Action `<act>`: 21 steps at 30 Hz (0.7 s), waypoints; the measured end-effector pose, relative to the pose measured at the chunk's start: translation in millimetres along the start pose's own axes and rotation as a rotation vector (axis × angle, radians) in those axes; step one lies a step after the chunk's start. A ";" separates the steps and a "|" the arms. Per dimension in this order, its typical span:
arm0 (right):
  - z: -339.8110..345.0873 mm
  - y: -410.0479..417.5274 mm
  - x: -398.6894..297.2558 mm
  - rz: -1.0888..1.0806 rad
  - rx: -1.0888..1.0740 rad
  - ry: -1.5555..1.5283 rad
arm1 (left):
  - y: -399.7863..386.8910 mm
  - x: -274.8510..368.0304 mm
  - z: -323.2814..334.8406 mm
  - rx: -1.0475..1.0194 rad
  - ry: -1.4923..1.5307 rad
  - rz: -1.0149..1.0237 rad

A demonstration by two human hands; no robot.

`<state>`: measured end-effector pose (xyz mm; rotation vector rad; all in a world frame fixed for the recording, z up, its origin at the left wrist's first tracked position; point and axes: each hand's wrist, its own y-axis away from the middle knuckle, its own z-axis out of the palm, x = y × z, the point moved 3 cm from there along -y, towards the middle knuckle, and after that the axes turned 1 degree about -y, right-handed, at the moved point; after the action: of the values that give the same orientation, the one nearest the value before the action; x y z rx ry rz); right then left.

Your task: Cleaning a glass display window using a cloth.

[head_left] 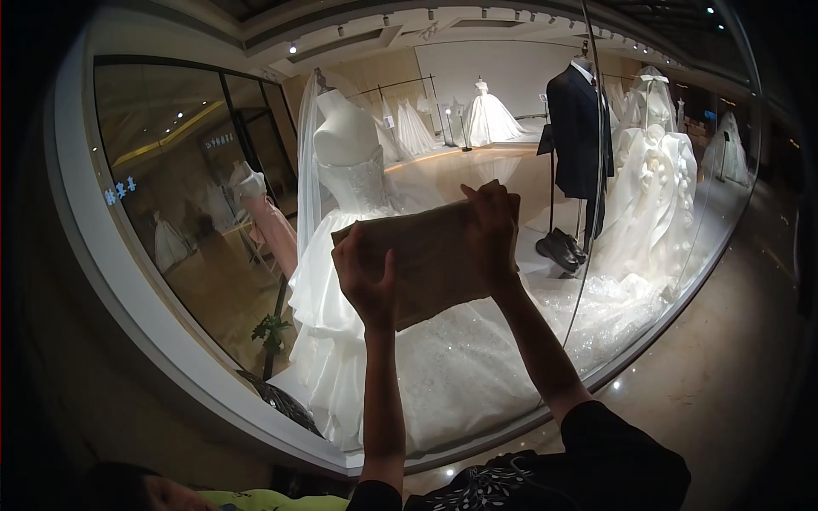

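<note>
Raised before me is a folded brown cloth, dim against the bright window behind it. My left hand grips its left edge, with the thumb apart on the near side. At the upper right corner, my right hand holds the cloth, and its fingers curl at the top. Beyond the hands stands a large shop-window pane; whether the cloth touches the glass I cannot tell. Behind the pane, a white wedding gown with a veil hangs on a mannequin, partly covered by the cloth and my left arm.
Inside are a dark suit, black shoes, another white gown and a pink dress. A pale frame borders the window at left. At lower left, close by, is a person in yellow-green clothing. Shiny floor extends right.
</note>
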<state>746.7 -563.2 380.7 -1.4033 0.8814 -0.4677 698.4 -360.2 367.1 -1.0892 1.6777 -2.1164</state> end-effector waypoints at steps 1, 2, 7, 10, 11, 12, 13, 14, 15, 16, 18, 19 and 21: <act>-1.7 -1.1 -0.4 0.005 -0.001 -0.001 | -0.8 1.5 1.2 -0.011 -0.258 0.145; -3.7 -3.9 0.5 0.060 -0.001 -0.030 | -2.3 -0.4 3.8 -0.015 -0.260 0.145; -10.3 -18.0 2.3 0.259 -0.109 -0.058 | -19.3 -0.3 1.9 -0.044 -0.336 -0.038; 3.2 -26.4 0.0 0.316 -0.139 -0.160 | -21.9 -3.7 3.9 -0.087 -0.318 -0.037; 3.7 -33.2 -4.9 0.234 -0.006 -0.184 | -21.7 0.0 5.0 -0.092 -0.263 -0.067; 2.7 -44.5 -7.6 0.150 0.133 -0.203 | -22.3 6.2 8.4 -0.090 -0.222 -0.093; 8.4 -59.8 -11.6 0.149 0.136 -0.217 | -23.8 6.8 9.3 -0.110 -0.188 -0.159; 12.9 -80.3 -20.8 0.016 0.228 -0.231 | -28.5 10.8 10.4 -0.122 -0.184 -0.151; 16.4 -98.1 -23.4 -0.114 0.315 -0.222 | -30.8 11.9 20.0 -0.147 -0.165 -0.154; 22.1 -120.2 -42.1 -0.139 0.244 -0.301 | -41.0 18.5 16.4 -0.081 -0.158 -0.105; 40.9 -160.1 -68.6 -0.274 0.160 -0.394 | -60.2 19.3 18.5 0.057 -0.042 -0.062; 53.0 -169.4 -78.7 -0.380 0.147 -0.422 | -68.9 29.0 13.4 0.078 -0.141 -0.058; 71.1 -164.6 -92.6 -0.453 0.165 -0.361 | -78.7 9.1 7.8 0.122 -0.070 -0.111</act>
<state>778.7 -472.9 558.2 -1.4739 0.2241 -0.5883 717.8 -346.2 443.1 -1.2304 1.4678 -2.1878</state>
